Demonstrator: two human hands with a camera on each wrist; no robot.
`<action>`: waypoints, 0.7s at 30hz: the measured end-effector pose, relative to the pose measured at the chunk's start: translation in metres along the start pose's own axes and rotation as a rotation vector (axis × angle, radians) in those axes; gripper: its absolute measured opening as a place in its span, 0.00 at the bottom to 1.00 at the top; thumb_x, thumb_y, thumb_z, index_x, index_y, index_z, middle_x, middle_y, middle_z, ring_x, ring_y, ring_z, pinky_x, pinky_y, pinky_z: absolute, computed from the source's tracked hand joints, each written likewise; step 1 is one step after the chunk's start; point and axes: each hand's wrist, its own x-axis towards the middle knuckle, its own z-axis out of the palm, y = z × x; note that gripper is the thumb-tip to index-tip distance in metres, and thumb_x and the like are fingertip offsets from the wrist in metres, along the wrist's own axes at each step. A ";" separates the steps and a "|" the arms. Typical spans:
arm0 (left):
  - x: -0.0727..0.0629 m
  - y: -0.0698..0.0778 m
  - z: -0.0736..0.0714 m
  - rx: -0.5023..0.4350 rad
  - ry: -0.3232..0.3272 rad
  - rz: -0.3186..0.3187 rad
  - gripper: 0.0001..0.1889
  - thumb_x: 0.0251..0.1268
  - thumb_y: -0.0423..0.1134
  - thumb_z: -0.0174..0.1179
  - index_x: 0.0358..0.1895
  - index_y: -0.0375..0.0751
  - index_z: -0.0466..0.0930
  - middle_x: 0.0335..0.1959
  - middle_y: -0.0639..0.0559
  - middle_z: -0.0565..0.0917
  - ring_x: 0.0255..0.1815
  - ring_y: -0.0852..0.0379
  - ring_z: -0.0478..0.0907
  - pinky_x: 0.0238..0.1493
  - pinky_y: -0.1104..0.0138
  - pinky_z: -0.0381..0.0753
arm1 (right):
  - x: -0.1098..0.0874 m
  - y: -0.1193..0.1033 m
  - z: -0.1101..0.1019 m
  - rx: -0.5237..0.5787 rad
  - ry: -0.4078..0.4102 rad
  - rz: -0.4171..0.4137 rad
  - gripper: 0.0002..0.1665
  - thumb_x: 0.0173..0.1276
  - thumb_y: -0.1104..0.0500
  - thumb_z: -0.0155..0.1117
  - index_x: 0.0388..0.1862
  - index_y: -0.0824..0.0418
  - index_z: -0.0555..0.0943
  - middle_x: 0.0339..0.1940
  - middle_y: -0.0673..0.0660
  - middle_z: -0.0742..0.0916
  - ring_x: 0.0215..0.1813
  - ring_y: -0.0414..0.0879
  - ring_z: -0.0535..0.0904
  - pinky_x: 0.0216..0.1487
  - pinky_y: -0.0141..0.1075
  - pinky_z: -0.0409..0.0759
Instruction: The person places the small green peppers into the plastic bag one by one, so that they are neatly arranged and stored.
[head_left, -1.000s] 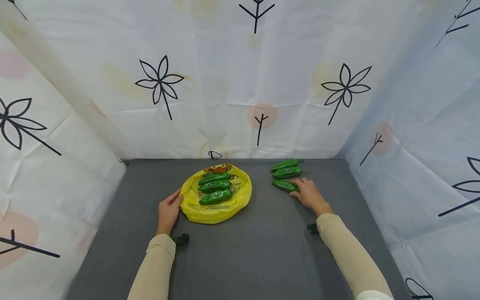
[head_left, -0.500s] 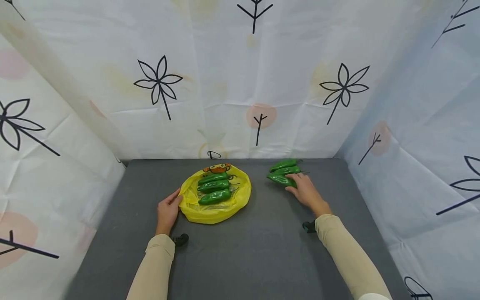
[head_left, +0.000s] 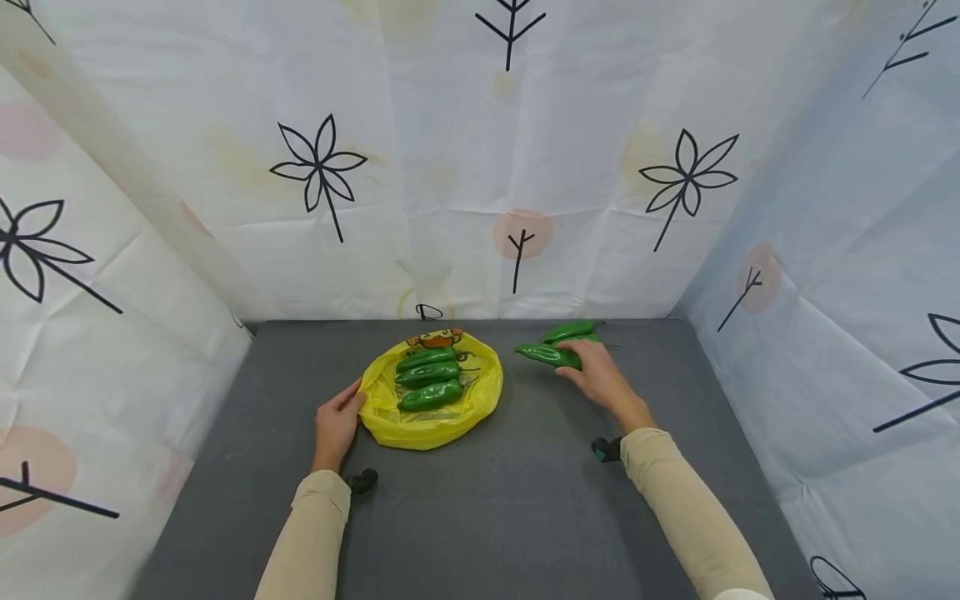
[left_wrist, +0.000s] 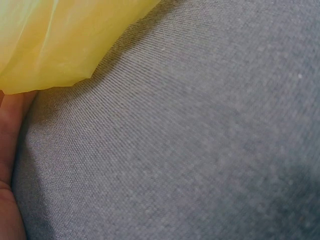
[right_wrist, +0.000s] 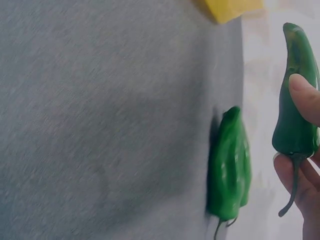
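My right hand [head_left: 606,385] grips a green chili pepper [head_left: 546,355], its tip pointing left. In the right wrist view the thumb presses the side of this pepper [right_wrist: 296,112], whose stem hangs past the fingers, raised off the table. On the left, my left hand [head_left: 336,423] pinches the left rim of a yellow plastic bag [head_left: 423,437], rolled open into a round shape. Three green peppers [head_left: 429,396] lie side by side inside it. In the left wrist view, the bag's edge [left_wrist: 55,50] covers the fingertips.
Two more green peppers [head_left: 572,331] lie together near the table's back edge, partly behind the right hand. The dark grey table [head_left: 495,517] meets a white patterned curtain [head_left: 450,208] at the back, with fabric walls on both sides.
My right hand has lifted the nearest pepper on the right and carried it up and left, toward the bag. The left hand and the bag have stayed in place.
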 end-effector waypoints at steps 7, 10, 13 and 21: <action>0.001 -0.006 0.002 -0.025 0.017 0.003 0.24 0.75 0.56 0.57 0.70 0.61 0.76 0.65 0.48 0.83 0.49 0.63 0.80 0.40 0.80 0.78 | 0.007 -0.016 0.002 0.013 -0.018 -0.012 0.29 0.73 0.55 0.67 0.71 0.56 0.76 0.67 0.63 0.80 0.70 0.63 0.73 0.71 0.62 0.68; 0.002 -0.007 0.003 -0.028 0.024 0.001 0.23 0.75 0.56 0.58 0.70 0.61 0.77 0.64 0.48 0.83 0.47 0.65 0.80 0.39 0.80 0.78 | 0.010 -0.023 0.001 0.032 -0.013 -0.029 0.29 0.73 0.55 0.67 0.72 0.55 0.77 0.65 0.62 0.81 0.66 0.62 0.75 0.67 0.61 0.71; 0.002 -0.007 0.004 -0.029 0.023 -0.001 0.23 0.75 0.55 0.58 0.70 0.60 0.77 0.64 0.47 0.84 0.46 0.65 0.79 0.39 0.80 0.78 | 0.012 -0.029 0.000 0.049 -0.007 -0.051 0.29 0.72 0.56 0.68 0.71 0.55 0.77 0.64 0.61 0.82 0.64 0.60 0.76 0.64 0.58 0.75; 0.005 -0.007 0.004 -0.018 0.019 0.002 0.23 0.75 0.56 0.57 0.70 0.61 0.76 0.64 0.48 0.84 0.47 0.63 0.80 0.39 0.80 0.77 | 0.020 -0.043 -0.005 0.051 -0.042 -0.128 0.29 0.73 0.54 0.67 0.72 0.54 0.77 0.66 0.58 0.81 0.64 0.58 0.77 0.63 0.55 0.77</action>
